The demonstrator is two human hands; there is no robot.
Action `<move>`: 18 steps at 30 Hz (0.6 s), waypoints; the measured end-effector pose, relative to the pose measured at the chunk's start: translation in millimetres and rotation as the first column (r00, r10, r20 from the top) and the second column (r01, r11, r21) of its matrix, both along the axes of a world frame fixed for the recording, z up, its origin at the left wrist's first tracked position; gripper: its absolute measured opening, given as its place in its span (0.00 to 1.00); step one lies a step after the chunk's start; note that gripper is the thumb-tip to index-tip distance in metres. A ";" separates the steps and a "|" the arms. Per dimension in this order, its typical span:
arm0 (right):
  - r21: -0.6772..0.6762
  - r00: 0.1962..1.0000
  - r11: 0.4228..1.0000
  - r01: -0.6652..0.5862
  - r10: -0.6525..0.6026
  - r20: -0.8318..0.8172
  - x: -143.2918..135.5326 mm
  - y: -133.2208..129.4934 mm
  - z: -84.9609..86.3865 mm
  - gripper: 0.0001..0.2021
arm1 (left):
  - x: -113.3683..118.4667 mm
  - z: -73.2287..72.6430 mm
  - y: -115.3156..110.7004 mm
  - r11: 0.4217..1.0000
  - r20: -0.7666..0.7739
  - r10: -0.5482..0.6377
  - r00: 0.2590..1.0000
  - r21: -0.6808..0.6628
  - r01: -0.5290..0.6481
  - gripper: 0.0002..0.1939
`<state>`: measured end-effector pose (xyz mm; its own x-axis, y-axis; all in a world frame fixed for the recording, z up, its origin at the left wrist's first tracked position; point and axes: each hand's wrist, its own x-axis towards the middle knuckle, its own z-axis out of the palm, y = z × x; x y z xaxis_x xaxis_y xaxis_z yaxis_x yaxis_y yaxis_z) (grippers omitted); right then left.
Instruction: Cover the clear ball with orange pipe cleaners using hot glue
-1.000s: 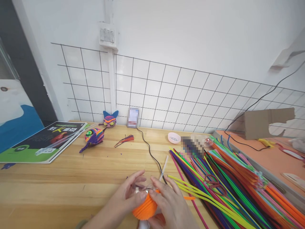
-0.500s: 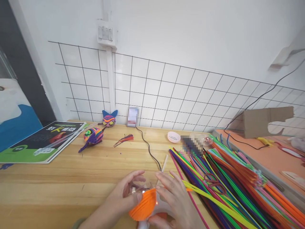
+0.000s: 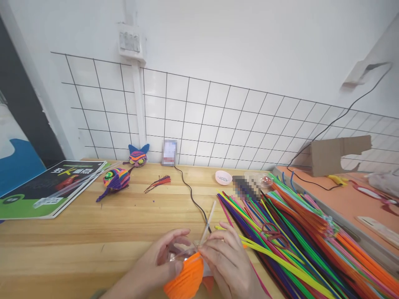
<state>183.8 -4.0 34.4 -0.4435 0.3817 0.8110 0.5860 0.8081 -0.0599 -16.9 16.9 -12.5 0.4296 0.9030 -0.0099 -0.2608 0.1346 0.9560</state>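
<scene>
Near the bottom centre, my left hand [image 3: 162, 261] is wrapped round a clear rounded piece [image 3: 179, 249] partly covered with orange pipe cleaner [image 3: 186, 277]. The fingers and thumb of my right hand [image 3: 229, 261] are pinched together at the top right edge of the orange covering. A translucent glue stick [image 3: 208, 222] stands slanted just behind my right fingertips. Beneath my right hand, a white and orange tool is mostly hidden, and a black cord [image 3: 193, 200] runs back from there.
Many coloured pipe cleaners [image 3: 299, 245] spread across the right side, with red-handled scissors [image 3: 276, 236] on them. Behind are a pink bowl [image 3: 223, 177] and cardboard [image 3: 336, 155]. Two striped figures [image 3: 116, 179], wires [image 3: 158, 182] and a booklet [image 3: 71, 182] lie left.
My right fingers have closed in to a pinch at the orange edge. The orange piece has tilted and moved slightly down, and the view has shifted a little.
</scene>
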 end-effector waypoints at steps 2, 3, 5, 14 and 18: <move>-0.014 1.000 1.000 -0.016 0.016 -0.013 -0.6 0.5 -1.6 0.10 | 0.2 -7.7 3.0 0.999 0.030 0.016 0.999 0.035 -0.017 0.32; -0.015 1.000 1.000 -0.022 0.021 -0.019 -1.0 0.8 -2.5 0.09 | 0.3 -11.9 4.7 0.999 0.041 0.015 0.999 0.050 -0.017 0.32; -0.010 0.999 1.000 -0.023 0.023 -0.031 -2.1 1.3 -4.3 0.08 | 0.7 -18.5 7.3 0.997 0.044 0.016 0.999 0.070 -0.019 0.32; -0.027 0.997 1.000 -0.010 0.008 -0.083 -7.2 0.7 -9.0 0.11 | 0.7 -21.4 7.1 0.997 0.053 -0.020 0.998 0.070 0.017 0.33; -0.032 0.996 0.999 -0.010 0.007 -0.086 -7.4 1.0 -10.3 0.10 | 0.9 -22.6 9.0 0.998 0.099 -0.013 0.995 0.068 0.007 0.32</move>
<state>176.4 -3.0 24.0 -0.3764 0.4046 0.8335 0.5705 0.8100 -0.1355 -16.0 26.0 -35.2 0.4345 0.8958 0.0940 -0.3542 0.0740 0.9323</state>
